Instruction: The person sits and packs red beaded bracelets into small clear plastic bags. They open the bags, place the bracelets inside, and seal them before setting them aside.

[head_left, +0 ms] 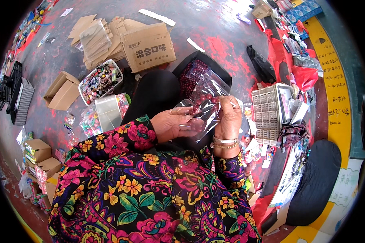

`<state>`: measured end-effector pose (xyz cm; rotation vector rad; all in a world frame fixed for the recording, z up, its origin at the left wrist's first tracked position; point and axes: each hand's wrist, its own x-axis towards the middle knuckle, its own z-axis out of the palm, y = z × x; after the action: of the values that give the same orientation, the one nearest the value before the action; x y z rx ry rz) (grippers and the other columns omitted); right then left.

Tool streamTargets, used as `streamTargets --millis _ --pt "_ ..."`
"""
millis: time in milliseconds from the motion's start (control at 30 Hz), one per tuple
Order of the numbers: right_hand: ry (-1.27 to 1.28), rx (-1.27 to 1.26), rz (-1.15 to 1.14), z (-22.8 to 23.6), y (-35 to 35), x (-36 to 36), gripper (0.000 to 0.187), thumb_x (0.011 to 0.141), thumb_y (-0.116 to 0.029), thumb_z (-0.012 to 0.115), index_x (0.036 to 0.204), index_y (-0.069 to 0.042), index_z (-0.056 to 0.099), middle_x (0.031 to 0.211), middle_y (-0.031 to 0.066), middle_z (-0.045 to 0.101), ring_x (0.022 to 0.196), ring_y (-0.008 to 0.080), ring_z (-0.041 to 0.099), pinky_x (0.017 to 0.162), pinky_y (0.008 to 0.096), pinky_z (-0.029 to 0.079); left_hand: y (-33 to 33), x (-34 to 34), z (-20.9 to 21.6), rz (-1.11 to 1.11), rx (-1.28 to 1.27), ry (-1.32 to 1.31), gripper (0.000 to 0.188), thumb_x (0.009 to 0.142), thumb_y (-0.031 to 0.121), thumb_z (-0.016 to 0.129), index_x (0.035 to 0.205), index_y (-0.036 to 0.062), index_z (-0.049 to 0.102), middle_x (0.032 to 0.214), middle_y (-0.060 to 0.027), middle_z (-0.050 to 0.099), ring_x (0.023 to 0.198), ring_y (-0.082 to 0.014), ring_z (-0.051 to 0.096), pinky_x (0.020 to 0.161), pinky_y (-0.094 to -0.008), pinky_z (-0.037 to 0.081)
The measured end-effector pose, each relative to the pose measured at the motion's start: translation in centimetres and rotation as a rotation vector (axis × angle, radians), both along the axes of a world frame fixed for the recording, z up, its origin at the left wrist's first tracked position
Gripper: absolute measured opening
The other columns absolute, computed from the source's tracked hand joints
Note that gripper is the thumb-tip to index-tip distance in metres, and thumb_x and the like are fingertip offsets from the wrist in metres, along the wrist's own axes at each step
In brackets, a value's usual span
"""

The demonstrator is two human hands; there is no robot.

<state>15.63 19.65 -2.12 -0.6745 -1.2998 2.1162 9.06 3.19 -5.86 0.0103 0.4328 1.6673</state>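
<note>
A clear plastic bag (209, 127) with dark red beads (202, 100) showing in or behind it is between my hands, above my lap. My left hand (170, 124) grips its left side, thumb and fingers pressed against the film. On the other side my right hand (229, 117), with bracelets at the wrist, pinches the bag's right edge. Just beyond them, a black bin (225, 75) contains many dark red beads, with more clear film lying over its near part. The fingertips of both hands are partly blurred by the shiny film.
Left of my knee stand a white basket (83, 94) of mixed small items and a translucent container (108, 111). A closed cardboard box (148, 47) and flattened cardboard (95, 42) lie ahead. To the right are a cream plastic crate (265, 115) and a black cushion-like seat (318, 182).
</note>
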Motion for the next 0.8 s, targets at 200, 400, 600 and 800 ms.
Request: streamTargets --millis 200,400,600,800 --pt "0.003 0.050 0.055 -0.8 0.6 0.1 0.005 0.083 0.001 0.056 0.085 -0.003 0.060 0.080 0.0003 0.060 0.071 0.0063 0.052 0.064 0.0189 0.040 -0.3 0.2 -0.8 0.022 0.000 -0.027 0.039 0.089 0.010 0.050 0.126 0.0063 0.038 0.120 -0.0172 0.051 0.111 -0.0303 0.051 0.096 -0.0428 0.041" --pt "0.006 -0.085 0.077 -0.3 1.7 0.5 0.011 0.081 0.005 0.056 0.088 -0.003 0.059 0.081 0.0024 0.061 0.072 0.0093 0.057 0.066 0.0207 0.046 -0.6 -1.4 0.7 0.005 -0.002 -0.028 0.036 0.093 0.020 0.039 0.125 0.0047 0.039 0.111 -0.0143 0.054 0.108 -0.0296 0.052 0.093 -0.0424 0.043" --pt "-0.027 -0.158 0.245 0.8 0.9 1.0 0.009 0.081 0.003 0.058 0.088 -0.002 0.060 0.082 0.0039 0.063 0.075 0.0102 0.059 0.068 0.0209 0.047 0.8 -2.0 1.3 0.006 -0.154 0.136 0.032 0.092 0.024 0.046 0.115 0.0022 0.049 0.105 -0.0087 0.057 0.099 -0.0225 0.057 0.085 -0.0357 0.047" --pt "-0.042 0.003 0.224 0.4 -0.3 0.5 0.009 0.081 0.003 0.059 0.087 -0.003 0.061 0.083 0.0020 0.062 0.073 0.0087 0.057 0.068 0.0202 0.045 0.7 -1.3 0.9 0.161 -0.054 0.274 0.028 0.093 0.019 0.045 0.113 0.0002 0.050 0.104 -0.0103 0.059 0.092 -0.0203 0.060 0.080 -0.0336 0.049"
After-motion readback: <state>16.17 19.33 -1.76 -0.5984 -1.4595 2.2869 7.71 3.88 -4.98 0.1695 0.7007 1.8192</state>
